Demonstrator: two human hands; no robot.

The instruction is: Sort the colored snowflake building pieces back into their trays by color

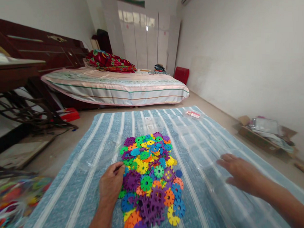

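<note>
A heap of flat toothed plastic discs [150,175] in purple, green, yellow, orange and blue lies on a blue-and-white striped cloth [77,186]. My left hand [111,183] rests at the heap's left edge with its fingers curled down onto the pieces. My right hand [240,174] hovers to the right of the heap, fingers stretched out and holding nothing, over clear plastic bags [205,152] on the cloth.
A bed with a striped cover [116,87] and a red patterned quilt [107,60] stands behind. A dark wooden table with an iron frame [19,98] is at left. A cardboard box [264,131] sits by the right wall. More coloured pieces in a bag [12,198] lie at lower left.
</note>
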